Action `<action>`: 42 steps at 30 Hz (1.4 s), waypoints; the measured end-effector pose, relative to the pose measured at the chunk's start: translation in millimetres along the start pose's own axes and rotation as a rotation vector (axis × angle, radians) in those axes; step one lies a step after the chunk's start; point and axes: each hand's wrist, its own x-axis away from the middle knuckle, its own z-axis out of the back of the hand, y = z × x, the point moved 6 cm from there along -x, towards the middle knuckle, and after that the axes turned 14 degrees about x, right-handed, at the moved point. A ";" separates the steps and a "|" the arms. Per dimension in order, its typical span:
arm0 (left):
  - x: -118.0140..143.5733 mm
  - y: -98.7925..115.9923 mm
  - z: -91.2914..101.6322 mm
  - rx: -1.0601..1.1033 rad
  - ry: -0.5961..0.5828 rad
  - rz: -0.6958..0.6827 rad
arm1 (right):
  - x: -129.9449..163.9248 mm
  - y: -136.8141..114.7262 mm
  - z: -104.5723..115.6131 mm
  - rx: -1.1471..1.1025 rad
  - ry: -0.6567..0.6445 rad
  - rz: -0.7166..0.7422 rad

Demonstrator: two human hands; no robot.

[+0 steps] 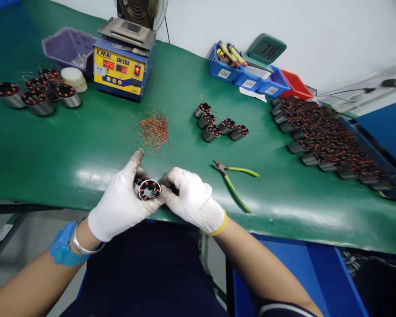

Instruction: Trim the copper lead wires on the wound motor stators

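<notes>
Left hand: the left hand (120, 204) in a white glove holds a small motor stator (149, 189) at the near edge of the desk (86, 145); its fingers (134, 162) are closed around the left side of the part, with one finger pointing up.
Right hand: the right hand (193, 198), also in a white glove, has its fingers pinched on the right side of the same stator.
Stator: it is between both hands, its open end facing the camera (copper windings are visible inside).
Pliers: green-handled pliers (234, 180) lie on the desk just right of the right hand, not touched.
Wire scraps: a pile of cut copper wire pieces (153, 128) lies beyond the hands.
Loose stators: a group of five stators (219, 125) lies in the middle of the desk; another group (36, 92) stands at the far left.
Tray: a long tray (359, 145) on the right is filled with many stators in rows.
Blue bins: small blue bins (224, 70) at the back hold pen-like tools; the red bin (295, 86) beside them, its content cannot be seen.
Purple bin: a purple bin (67, 46) stands at the back left, with some thin bits inside.
Machine: a yellow and blue machine (122, 66) with red digits stands beside the purple bin.
</notes>
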 end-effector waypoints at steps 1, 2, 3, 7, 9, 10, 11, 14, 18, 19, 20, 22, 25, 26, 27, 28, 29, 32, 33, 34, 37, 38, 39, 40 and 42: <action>-0.6 -1.4 -0.5 0.032 0.029 0.044 | -1.9 3.7 2.7 0.034 0.007 -0.022; -0.9 -2.3 -1.1 0.058 0.044 0.070 | -3.8 7.4 6.3 0.045 0.017 -0.042; -1.2 -2.7 -1.8 0.079 0.045 0.079 | -5.7 9.9 9.6 0.021 0.013 -0.044; -1.3 -4.0 -0.3 0.147 0.029 0.054 | -11.1 0.3 13.0 -0.314 -0.088 0.133; -1.1 -4.8 0.6 0.163 0.014 0.056 | -14.4 -5.2 12.4 -0.427 -0.045 0.187; -1.1 -5.1 1.2 0.168 0.013 0.060 | -16.6 -6.3 11.4 -0.449 0.001 0.195; -1.2 -5.3 1.8 0.169 0.015 0.066 | -18.9 -7.1 9.5 -0.453 0.042 0.204; -1.9 -4.6 2.6 0.163 0.007 0.058 | -24.3 -8.7 2.8 -0.386 0.110 0.247; -2.8 -2.4 3.1 0.114 -0.021 0.011 | -23.2 -4.4 2.8 -0.348 0.154 0.216; -2.8 -2.0 3.3 0.100 -0.022 0.005 | -20.6 -3.1 3.3 -0.348 0.153 0.202; -2.7 -1.6 3.5 0.090 -0.017 0.003 | -17.1 -1.8 3.5 -0.345 0.151 0.186; -2.3 -0.2 3.9 0.073 -0.002 0.003 | -8.3 1.5 2.4 -0.326 0.148 0.147; -2.0 2.9 3.6 0.043 0.010 -0.007 | 5.4 8.5 -1.0 -0.306 0.158 0.091; -2.0 3.8 3.4 0.033 0.007 -0.013 | 9.0 11.6 -2.0 -0.303 0.156 0.071; -2.2 4.0 3.3 0.022 0.000 -0.016 | 12.2 15.1 -2.7 -0.292 0.145 0.048; -2.3 3.9 3.4 0.008 -0.008 -0.022 | 15.0 18.7 -2.2 -0.263 0.131 0.020; -2.5 3.5 3.6 -0.010 -0.018 -0.033 | 17.9 22.7 0.9 -0.212 0.141 -0.017; -2.4 0.5 4.7 -0.053 -0.055 -0.079 | 30.7 24.5 26.9 -0.051 0.356 -0.039; -2.1 -0.9 5.2 -0.054 -0.066 -0.091 | 35.8 18.9 35.5 -0.030 0.437 0.020; -1.7 -2.2 5.6 -0.052 -0.078 -0.099 | 40.2 10.9 40.3 -0.030 0.480 0.106; -0.3 -5.6 9.4 -0.065 -0.061 -0.091 | 42.1 -11.4 27.5 -0.043 0.345 0.307; 0.4 -6.1 11.4 -0.073 -0.039 -0.086 | 39.0 -13.4 17.7 -0.035 0.267 0.294; 1.1 -6.4 13.3 -0.078 -0.017 -0.079 | 34.8 -12.5 7.2 -0.023 0.191 0.251; 1.8 -6.1 14.6 -0.082 -0.002 -0.080 | 30.4 -9.8 -2.4 -0.010 0.127 0.198; 3.4 -2.9 15.3 -0.097 0.009 -0.121 | 23.4 -4.1 -16.2 0.021 0.045 0.133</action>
